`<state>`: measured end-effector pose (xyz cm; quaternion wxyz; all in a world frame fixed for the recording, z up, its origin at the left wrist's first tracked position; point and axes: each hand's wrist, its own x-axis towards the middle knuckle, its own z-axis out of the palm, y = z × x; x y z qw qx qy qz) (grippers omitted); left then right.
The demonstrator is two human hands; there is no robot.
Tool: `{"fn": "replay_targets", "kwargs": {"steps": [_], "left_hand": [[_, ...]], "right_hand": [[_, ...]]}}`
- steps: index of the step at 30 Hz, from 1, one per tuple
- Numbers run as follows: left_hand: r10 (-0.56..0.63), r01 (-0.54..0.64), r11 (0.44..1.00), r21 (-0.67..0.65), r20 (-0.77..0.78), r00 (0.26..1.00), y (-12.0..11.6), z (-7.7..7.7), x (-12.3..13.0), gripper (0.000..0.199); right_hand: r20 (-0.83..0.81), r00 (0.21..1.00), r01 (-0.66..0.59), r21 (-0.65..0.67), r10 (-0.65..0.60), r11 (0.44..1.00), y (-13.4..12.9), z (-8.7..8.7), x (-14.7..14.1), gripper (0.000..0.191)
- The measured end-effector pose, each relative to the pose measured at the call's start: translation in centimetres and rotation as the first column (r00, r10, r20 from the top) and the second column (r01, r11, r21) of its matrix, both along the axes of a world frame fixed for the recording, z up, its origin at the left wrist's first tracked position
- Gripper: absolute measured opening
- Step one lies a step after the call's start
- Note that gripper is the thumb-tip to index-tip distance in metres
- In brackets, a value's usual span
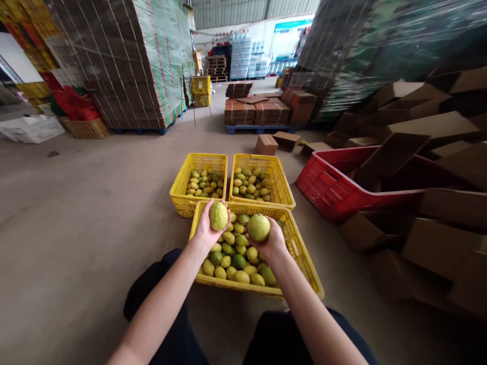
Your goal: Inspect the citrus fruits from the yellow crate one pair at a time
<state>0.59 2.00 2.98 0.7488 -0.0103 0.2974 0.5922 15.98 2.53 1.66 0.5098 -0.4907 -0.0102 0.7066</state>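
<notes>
My left hand (pixel 207 226) holds a yellow-green fruit (pixel 218 216) with its fingers wrapped round the sides. In my right hand (pixel 271 241) is a rounder green-yellow fruit (pixel 258 228). Both hands are over the near yellow crate (pixel 304 253), where many green and yellow fruits (pixel 239 261) lie. Behind it, touching or nearly touching, stand a left yellow crate (pixel 179 190) and a right yellow crate (pixel 283 185), each partly filled with similar fruits.
At the right, a red crate (pixel 331 195) stands beside heaped open cardboard boxes (pixel 445 243). Farther back are a small carton (pixel 267 145), flattened cardboard on a blue pallet (pixel 258 129) and tall wrapped stacks (pixel 163 66).
</notes>
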Motion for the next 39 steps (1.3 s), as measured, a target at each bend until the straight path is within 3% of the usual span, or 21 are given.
{"fn": "replay_targets", "kwargs": {"steps": [6, 11, 15, 18, 21, 24, 30, 37, 39], "left_hand": [[-0.002, 0.003, 1.000, 0.001, -0.074, 0.997, -0.4, 0.8, 0.0, 0.022], [-0.003, 0.001, 0.997, -0.083, -0.022, 1.000, -0.2, 0.2, 0.1, 0.034], [0.097, -0.104, 0.987, -0.125, -0.064, 0.993, 0.1, -0.3, 0.4, 0.018], [0.168, -0.176, 0.978, -0.110, -0.075, 0.983, 0.1, -0.2, 0.5, 0.013], [0.110, -0.111, 0.989, -0.099, -0.017, 0.994, 0.0, -0.3, 0.3, 0.014], [0.014, -0.011, 0.998, -0.064, 0.057, 0.998, 0.0, -0.5, 0.1, 0.028], [0.002, 0.000, 1.000, -0.025, 0.062, 0.998, 0.2, -0.8, 0.1, 0.029], [0.154, -0.157, 0.986, -0.050, -0.073, 0.985, 0.1, -0.1, 0.4, 0.010], [0.133, -0.136, 0.990, -0.047, -0.070, 0.989, 0.0, 0.0, 0.3, 0.014]], "right_hand": [[0.052, 0.997, 0.056, 0.022, -0.057, 0.998, -0.3, 0.8, -0.1, 0.013], [-0.006, 1.000, 0.018, -0.057, -0.018, 0.998, 0.0, 0.2, 0.1, 0.024], [-0.021, 1.000, -0.012, -0.062, 0.010, 0.998, 0.0, 0.1, -0.2, 0.025], [0.020, 0.998, 0.067, -0.003, -0.067, 0.998, -0.2, 0.4, -0.4, 0.014], [0.022, 0.992, 0.122, 0.039, -0.123, 0.992, -0.2, 0.7, -0.4, 0.010], [0.000, 0.997, 0.081, -0.014, -0.081, 0.997, -0.1, 0.6, -0.2, 0.014], [-0.082, 0.996, 0.027, -0.081, -0.034, 0.996, 0.1, 0.0, 0.1, 0.029], [-0.024, 0.980, 0.198, 0.010, -0.198, 0.980, 0.0, 0.3, 0.1, 0.014], [-0.019, 0.975, 0.221, 0.012, -0.221, 0.975, 0.1, 0.3, 0.2, 0.014]]}}
